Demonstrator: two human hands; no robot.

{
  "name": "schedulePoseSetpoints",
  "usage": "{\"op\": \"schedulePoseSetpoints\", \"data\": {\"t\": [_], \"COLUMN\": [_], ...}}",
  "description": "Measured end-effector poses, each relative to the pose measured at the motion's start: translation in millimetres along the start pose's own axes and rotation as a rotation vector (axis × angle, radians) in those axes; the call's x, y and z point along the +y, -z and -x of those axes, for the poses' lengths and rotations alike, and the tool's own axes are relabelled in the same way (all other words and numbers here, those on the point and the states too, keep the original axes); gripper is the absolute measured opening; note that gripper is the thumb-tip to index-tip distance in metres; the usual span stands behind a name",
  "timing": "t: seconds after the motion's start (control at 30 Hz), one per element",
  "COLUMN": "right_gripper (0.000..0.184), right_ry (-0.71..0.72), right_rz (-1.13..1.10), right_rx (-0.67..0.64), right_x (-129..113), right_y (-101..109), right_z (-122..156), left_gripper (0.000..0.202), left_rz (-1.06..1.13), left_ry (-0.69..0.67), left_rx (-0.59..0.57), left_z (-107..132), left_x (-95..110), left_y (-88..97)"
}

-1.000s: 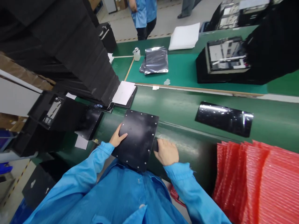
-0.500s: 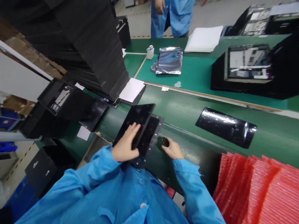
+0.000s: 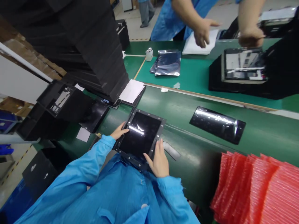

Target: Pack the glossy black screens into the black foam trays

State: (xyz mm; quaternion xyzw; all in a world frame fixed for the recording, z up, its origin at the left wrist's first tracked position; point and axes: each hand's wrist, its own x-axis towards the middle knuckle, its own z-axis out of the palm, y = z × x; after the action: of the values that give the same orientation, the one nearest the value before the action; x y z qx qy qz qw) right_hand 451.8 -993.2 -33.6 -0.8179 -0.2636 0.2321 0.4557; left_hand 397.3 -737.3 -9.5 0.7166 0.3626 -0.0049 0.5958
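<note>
A black frame (image 3: pixel 161 123) with a dark, shiny screen (image 3: pixel 141 133) set inside it is on the near part of the green bench (image 3: pixel 184 130), right in front of the person. Small pale dots run along its rim, and its near edge reaches the person's blue coat (image 3: pixel 112 193).

The left hand (image 3: pixel 119 131) is at the frame's left side, thumb over the rim and fingers along the outside; I cannot tell whether it pinches the edge or only steadies it. The right hand (image 3: pixel 158 160) is at the right side, its fingers straight and together by the rim, the thumb held wide and reaching over the near right part of the screen. Its palm is hidden.

Just to the right of that hand lies a flat grey strip (image 3: pixel 172 151). Farther right on the bench lies a glossy black sheet (image 3: pixel 217 124), and near right stands a bundle of red bubble bags (image 3: pixel 259 189). On the left, a black panel (image 3: pixel 94 115) lies near a tall black stack (image 3: pixel 93 53), with white paper (image 3: pixel 132 91) just right of the stack.

On the far side are silver bags (image 3: pixel 168 62), a small bottle (image 3: pixel 149 54) and a co-worker's two hands, one above a paper pile (image 3: pixel 198 45).
</note>
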Motion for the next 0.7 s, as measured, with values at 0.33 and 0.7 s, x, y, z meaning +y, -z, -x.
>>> {"op": "schedulePoseSetpoints", "data": {"t": [0.33,0.7], "right_gripper": [0.064,0.057], "right_ry": [-0.398,-0.406], "right_rz": [-0.888,0.06], "right_rx": [0.066,0.124], "right_x": [-31,-132], "right_y": [14,24], "right_z": [-18,-49], "left_gripper": [0.062,0.048], "left_rz": [-0.098,0.032], "left_ry": [-0.103,-0.021], "left_rx": [0.026,-0.115], "left_z": [-5,-44], "left_x": [-11,-41], "left_y": [-7.8,89.6]}}
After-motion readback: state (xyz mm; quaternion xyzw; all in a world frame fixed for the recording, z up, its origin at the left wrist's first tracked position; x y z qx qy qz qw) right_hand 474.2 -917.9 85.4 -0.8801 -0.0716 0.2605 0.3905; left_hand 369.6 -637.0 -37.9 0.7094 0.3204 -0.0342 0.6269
